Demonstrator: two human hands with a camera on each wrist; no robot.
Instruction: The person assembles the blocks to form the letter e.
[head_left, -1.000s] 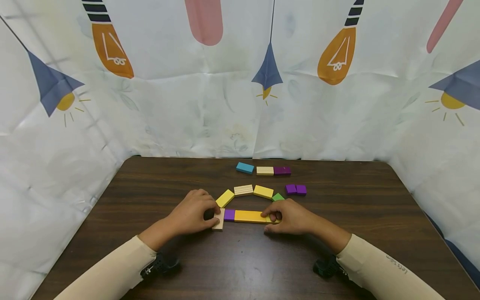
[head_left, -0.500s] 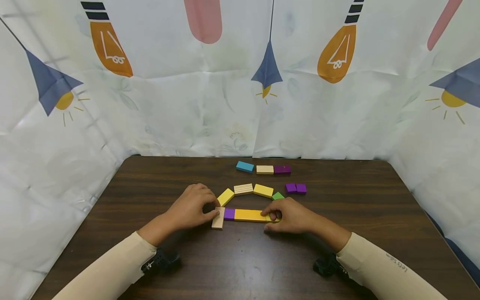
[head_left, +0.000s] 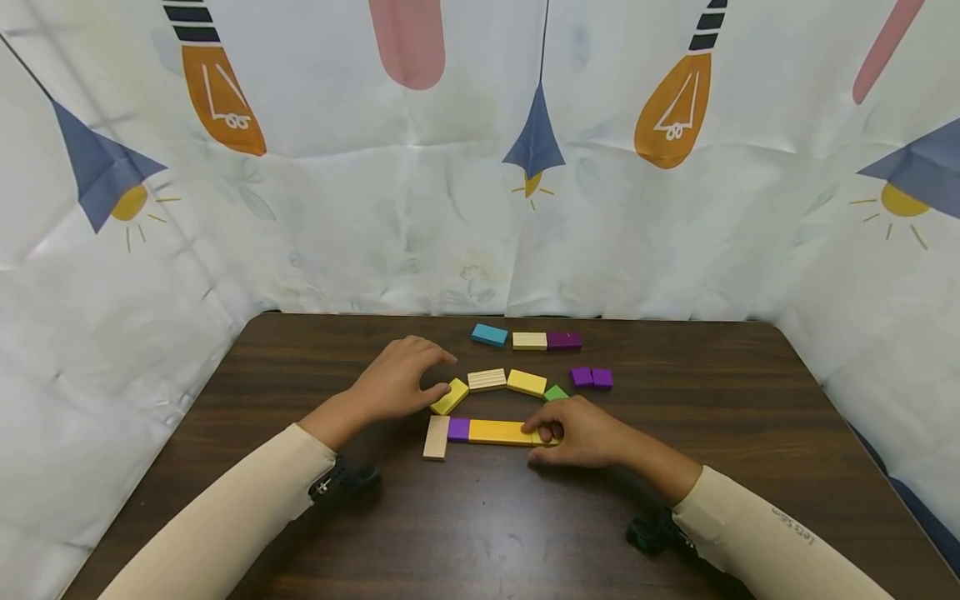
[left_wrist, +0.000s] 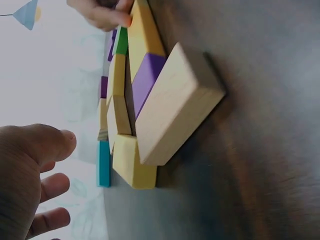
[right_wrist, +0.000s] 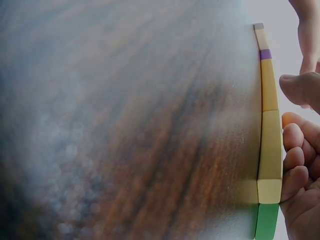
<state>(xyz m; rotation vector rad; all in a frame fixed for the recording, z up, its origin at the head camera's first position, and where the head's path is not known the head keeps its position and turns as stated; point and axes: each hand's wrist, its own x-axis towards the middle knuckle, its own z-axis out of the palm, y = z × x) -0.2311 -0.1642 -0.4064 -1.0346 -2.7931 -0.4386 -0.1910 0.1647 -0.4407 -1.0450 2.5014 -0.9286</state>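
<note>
My left hand [head_left: 400, 379] hovers over the left yellow block [head_left: 450, 397] of the arc, holding nothing. Its thumb and fingers stand apart in the left wrist view. Below it, a plain wooden block [head_left: 436, 438] lies at a slant against the row's left end. Beside that come a purple block [head_left: 458, 430] and a long orange-yellow block [head_left: 498, 432]. My right hand [head_left: 581, 435] rests over the row's right end, fingers loosely curled. In the right wrist view its fingers [right_wrist: 294, 157] lie against a yellow block [right_wrist: 270, 150], with the thumb apart from it.
Behind the row curve a striped wooden block [head_left: 487, 380], a yellow block [head_left: 527, 383] and a green block [head_left: 556, 393]. Two purple blocks [head_left: 592, 378] lie to the right. Farther back are blue [head_left: 490, 335], pale wooden [head_left: 529, 341] and dark purple [head_left: 564, 341] blocks.
My left hand has let go of the plain wooden block and moved up and away from it, over the left yellow block. The wooden block stays slanted. My right hand has not moved.
</note>
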